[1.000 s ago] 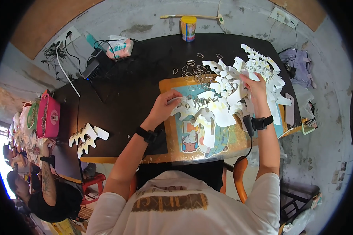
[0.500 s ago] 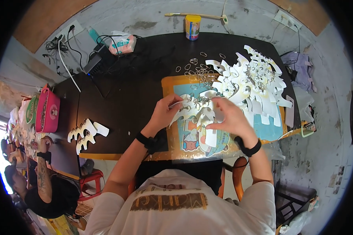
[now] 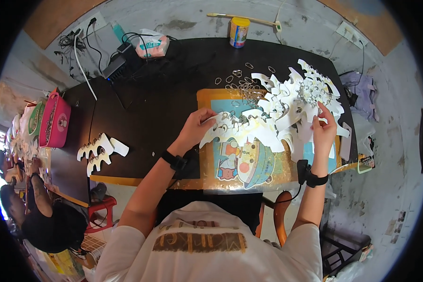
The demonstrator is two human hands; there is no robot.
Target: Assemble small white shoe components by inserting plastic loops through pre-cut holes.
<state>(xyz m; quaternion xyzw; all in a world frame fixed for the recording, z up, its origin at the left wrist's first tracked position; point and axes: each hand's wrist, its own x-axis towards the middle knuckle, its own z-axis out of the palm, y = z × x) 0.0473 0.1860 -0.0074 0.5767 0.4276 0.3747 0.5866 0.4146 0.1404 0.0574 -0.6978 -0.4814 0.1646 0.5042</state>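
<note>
My left hand (image 3: 196, 130) pinches the left end of a white scalloped piece (image 3: 237, 129) with metal rings along its notches, lying on a blue mat with a cartoon picture (image 3: 256, 162). Over the right side of a large pile of similar white pieces (image 3: 286, 101), my right hand (image 3: 325, 129) is open, with index finger and thumb apart and no object seen between them. Its fingertips are at the pile; whether they touch it I cannot tell. Beyond the mat lie loose oval metal rings (image 3: 244, 86), several of them overlapping.
A few white scalloped pieces (image 3: 98, 152) lie on the dark table's left. Farther left stands a pink basket (image 3: 55, 121). Along the back are a black power adapter (image 3: 122, 60), a tissue pack (image 3: 152, 46) and a yellow-lidded can (image 3: 239, 32). Another person (image 3: 51, 225) works at far left.
My right hand has moved right, from the white pieces over the mat to the pile. My left hand stays at its piece. The view has shifted slightly.
</note>
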